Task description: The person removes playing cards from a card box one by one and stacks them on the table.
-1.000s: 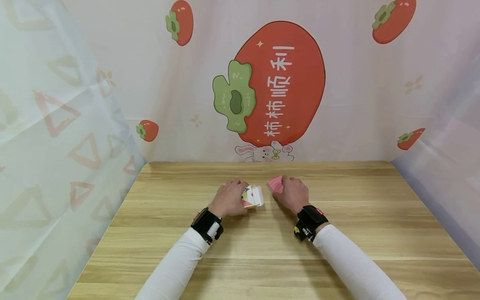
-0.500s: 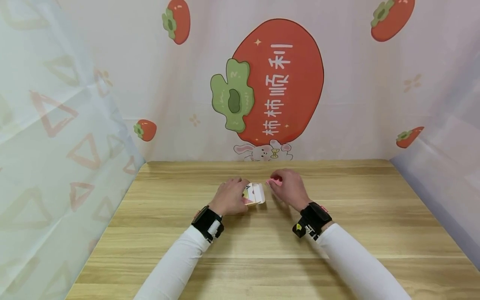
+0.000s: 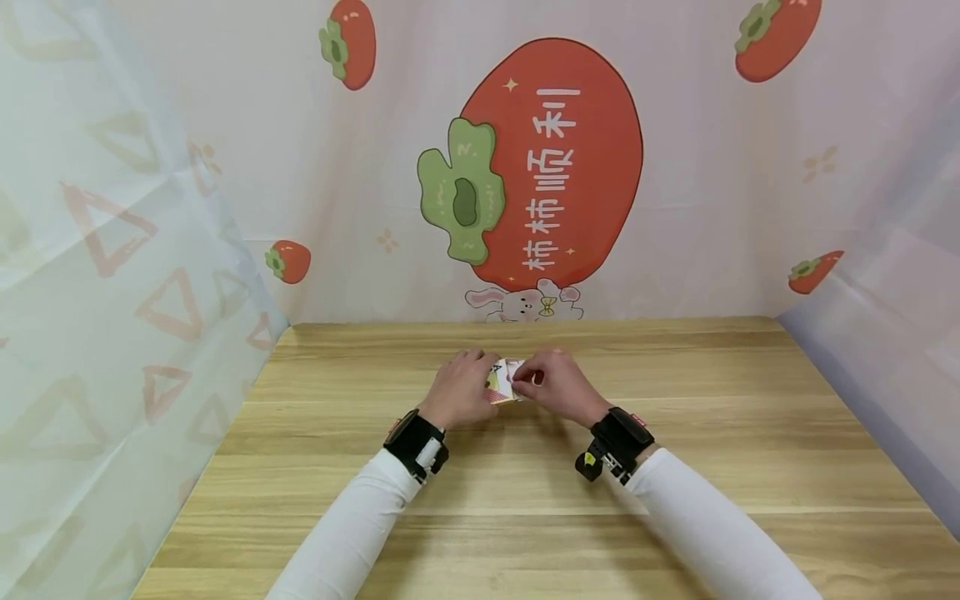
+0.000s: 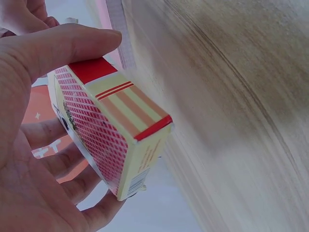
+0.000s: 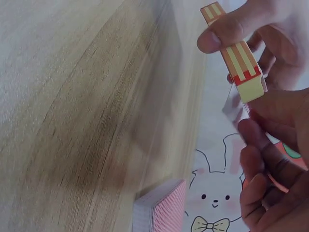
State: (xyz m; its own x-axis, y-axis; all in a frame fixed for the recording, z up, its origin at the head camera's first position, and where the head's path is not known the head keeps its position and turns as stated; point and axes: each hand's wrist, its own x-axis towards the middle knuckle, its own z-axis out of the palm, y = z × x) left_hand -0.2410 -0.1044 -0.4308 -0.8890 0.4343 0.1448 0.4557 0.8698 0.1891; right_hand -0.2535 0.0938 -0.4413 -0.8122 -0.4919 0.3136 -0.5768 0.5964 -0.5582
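My left hand [image 3: 456, 390] grips a playing-card box [image 3: 497, 383] by its narrow sides, thumb along one edge and fingers on the other. Red lattice print and striped edges show on the box [image 4: 99, 125] in the left wrist view. At the box's open end, my right hand [image 3: 564, 387] pinches the white end flap between thumb and fingertips, which partly hide it. A deck of cards [image 5: 168, 208] with pink patterned backs sits on the table beyond the right hand, seen at the bottom of the right wrist view and mostly hidden in the head view.
The wooden table [image 3: 480, 517] stretches out around both hands. Behind it hangs a pale cloth backdrop [image 3: 675, 275] printed with persimmons and a rabbit, and more cloth closes off the left and right sides.
My right hand has let go of the deck of cards and moved left to the box's flap. The left hand keeps its grip on the box in nearly the same spot.
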